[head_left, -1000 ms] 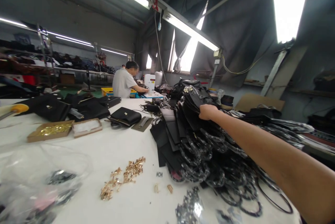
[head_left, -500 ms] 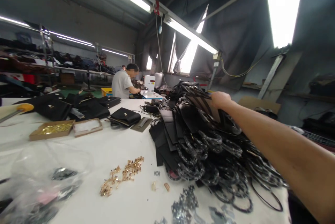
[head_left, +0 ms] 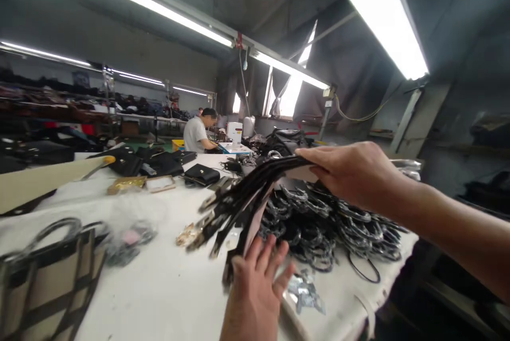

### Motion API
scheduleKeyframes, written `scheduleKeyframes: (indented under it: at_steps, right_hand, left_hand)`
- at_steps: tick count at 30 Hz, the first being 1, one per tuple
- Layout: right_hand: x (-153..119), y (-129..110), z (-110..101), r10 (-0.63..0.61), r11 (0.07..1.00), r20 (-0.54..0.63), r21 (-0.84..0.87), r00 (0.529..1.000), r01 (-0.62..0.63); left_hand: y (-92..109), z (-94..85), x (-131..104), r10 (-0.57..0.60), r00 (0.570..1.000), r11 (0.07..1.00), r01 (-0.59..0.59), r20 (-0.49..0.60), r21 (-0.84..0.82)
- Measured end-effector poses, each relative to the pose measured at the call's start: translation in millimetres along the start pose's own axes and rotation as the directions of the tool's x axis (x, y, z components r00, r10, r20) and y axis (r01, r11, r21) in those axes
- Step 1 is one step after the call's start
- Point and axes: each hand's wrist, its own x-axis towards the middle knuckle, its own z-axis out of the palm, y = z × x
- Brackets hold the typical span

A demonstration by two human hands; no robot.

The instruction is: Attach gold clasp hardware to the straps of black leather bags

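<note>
My right hand (head_left: 350,171) grips the right end of a bundle of flat black bag pieces (head_left: 255,179), thumb on top. The bundle is lifted above the table and sags to the left, its blurred ends fanned out. Beneath its lower ends is my left hand (head_left: 257,288), open with fingers spread. Its thumb and fingertips are close to the lowest piece; whether they touch it I cannot tell. Behind the bundle lies a pile of black bag parts with plastic-wrapped handles (head_left: 354,229), partly covered by my right hand and the bundle.
Small gold fittings (head_left: 186,235) and silvery metal plates (head_left: 306,290) lie on the white table (head_left: 159,288). A clear plastic bag (head_left: 133,235) sits left, near a beige-and-black panel (head_left: 51,290) with handles. Farther back are black bags (head_left: 202,175), small boxes (head_left: 160,184) and a seated person (head_left: 194,134).
My right hand has drawn the bundle up off the pile and toward me. My left hand has come into view below it. The view has shifted, showing the panel at lower left.
</note>
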Motion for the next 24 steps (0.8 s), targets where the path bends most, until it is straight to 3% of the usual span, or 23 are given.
scheduleKeyframes:
  at_steps: [2,5,9,12,15,16,18,20,24]
  right_hand:
    - [-48,-19,-9,-0.146,0.976,0.022,0.165,0.989,0.140]
    - [-124,-49,-8,-0.306,0.866,-0.066,0.396,0.950,0.307]
    - [-220,-111,20,-0.295,0.760,-0.165,0.557,0.941,0.336]
    - [-276,-181,58,-0.173,0.644,-0.111,0.739,0.979,0.198]
    - [-315,-257,88,-0.088,0.461,0.048,0.887,0.995,-0.002]
    - [-325,-278,94,-0.105,0.413,0.117,0.909,0.988,-0.064]
    - [-342,-304,97,-0.256,0.334,0.154,0.941,0.954,-0.063]
    - [-352,-310,95,-0.398,0.239,0.095,0.971,0.912,0.004]
    - [-361,-296,87,-0.461,0.086,0.058,0.996,0.885,-0.020]
  left_hand:
    - [14,18.0,-27,0.062,0.998,0.995,-0.064,-0.029,-0.071]
    - [39,27.7,-74,0.119,0.978,0.986,-0.137,-0.173,-0.098]
    - [49,22.8,-115,0.220,0.926,0.973,-0.231,-0.305,0.000]
    - [51,13.4,-132,0.285,0.861,0.958,-0.245,-0.421,0.147]
    - [63,5.0,-151,0.314,0.850,0.933,-0.192,-0.424,0.306]
    - [68,2.5,-158,0.331,0.849,0.917,-0.185,-0.413,0.354]
    - [76,-3.7,-171,0.380,0.836,0.881,-0.197,-0.396,0.430]
    - [82,-13.1,-183,0.397,0.829,0.863,-0.191,-0.393,0.468]
    - [81,-34.4,-213,0.351,0.819,0.882,-0.125,-0.454,0.455]
